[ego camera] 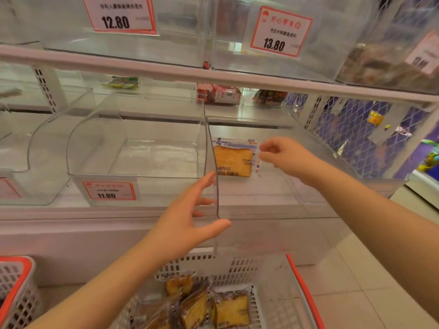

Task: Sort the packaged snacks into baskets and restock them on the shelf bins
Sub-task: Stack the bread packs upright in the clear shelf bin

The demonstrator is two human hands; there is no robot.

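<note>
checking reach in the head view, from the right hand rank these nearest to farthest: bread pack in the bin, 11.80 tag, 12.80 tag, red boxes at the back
1. Bread pack: in the clear bin, its edge pinched by the right hand.
2. Red boxes: up and left, at the shelf back.
3. 11.80 tag: far left, on the next bin's front.
4. 12.80 tag: upper shelf, top left.

Both bare forearms reach forward from six o'clock toward twelve. The left hand [187, 217] is open, with straight fingers spread toward one o'clock and the thumb stretched out to three o'clock. The right hand [282, 155], farther out, has its fingers curled, thumb and forefinger pinched at nine o'clock.
</note>
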